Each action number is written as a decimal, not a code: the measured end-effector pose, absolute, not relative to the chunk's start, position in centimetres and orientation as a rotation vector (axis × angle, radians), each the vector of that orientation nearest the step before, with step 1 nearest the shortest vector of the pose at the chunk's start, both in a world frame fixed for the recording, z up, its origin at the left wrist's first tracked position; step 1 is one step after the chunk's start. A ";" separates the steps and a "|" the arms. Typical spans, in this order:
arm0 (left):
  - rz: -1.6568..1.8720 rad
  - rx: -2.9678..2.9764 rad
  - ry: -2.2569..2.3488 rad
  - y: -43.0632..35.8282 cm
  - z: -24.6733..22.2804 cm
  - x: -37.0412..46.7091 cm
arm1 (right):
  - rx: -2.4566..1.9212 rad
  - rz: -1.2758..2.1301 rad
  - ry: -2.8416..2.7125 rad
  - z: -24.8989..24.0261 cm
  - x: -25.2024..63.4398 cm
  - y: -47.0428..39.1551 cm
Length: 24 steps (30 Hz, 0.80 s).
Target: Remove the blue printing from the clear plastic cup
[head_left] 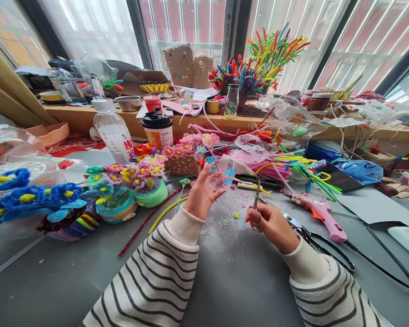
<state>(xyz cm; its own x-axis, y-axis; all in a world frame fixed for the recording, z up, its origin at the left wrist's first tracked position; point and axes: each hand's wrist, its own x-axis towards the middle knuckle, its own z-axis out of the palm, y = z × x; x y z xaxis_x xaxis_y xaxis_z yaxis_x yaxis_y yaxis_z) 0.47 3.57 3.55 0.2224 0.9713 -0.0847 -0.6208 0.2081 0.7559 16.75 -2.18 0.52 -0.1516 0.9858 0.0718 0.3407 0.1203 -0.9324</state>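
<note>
My left hand (202, 194) is closed around a small clear plastic cup (224, 175) with a barcode and blue print, tilted above the table. In my right hand (271, 223) is a pair of small scissors (256, 202), its handle loops at my fingers and its blades pointing up and away. The scissors and the cup are apart. Between my hands a small yellow round piece (236, 215) lies on the grey table (238, 281), amid scattered glitter bits.
To the right lie a pink glue gun (327, 218) with a black cord and black-handled shears (313, 240). Pipe-cleaner flower pots (150, 193) stand on the left, near a water bottle (114, 134) and a lidded paper cup (157, 131). Loose pipe cleaners (272, 163) are heaped behind.
</note>
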 end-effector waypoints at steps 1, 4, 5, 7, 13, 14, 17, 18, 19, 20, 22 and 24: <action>1.209 0.704 0.650 3.5 3.4 0.5 | -1.308 1.050 -1.639 0.5 16.7 -2.2; 1.253 0.921 0.669 3.2 2.9 0.6 | -1.256 1.040 -1.706 0.4 16.6 -2.3; 1.293 1.025 0.671 3.1 2.8 0.6 | -1.235 1.038 -1.731 0.4 16.6 -2.3; 1.406 1.217 0.664 2.8 2.5 0.6 | -1.214 1.023 -1.781 0.3 16.7 -2.4; 1.390 1.445 0.563 2.3 2.1 0.5 | -1.304 0.901 -1.886 0.9 16.8 -2.4; 1.384 1.465 0.562 2.3 2.1 0.5 | -1.315 0.890 -1.897 0.9 16.8 -2.4; 1.367 1.528 0.558 2.2 2.1 0.4 | -1.346 0.879 -1.922 1.0 16.8 -2.4; 1.362 1.542 0.555 2.2 2.1 0.4 | -1.358 0.884 -1.924 1.0 16.8 -2.4; 1.361 1.551 0.553 2.1 2.1 0.4 | -1.369 0.891 -1.921 1.0 16.8 -2.4; 1.364 1.557 0.554 2.1 2.1 0.4 | -1.376 0.899 -1.916 1.0 16.8 -2.4; 1.376 1.565 0.551 2.0 2.1 0.4 | -1.383 0.910 -1.897 1.1 16.8 -2.5; 1.363 1.580 0.536 1.9 2.1 0.5 | -1.388 0.909 -1.882 1.1 16.8 -2.5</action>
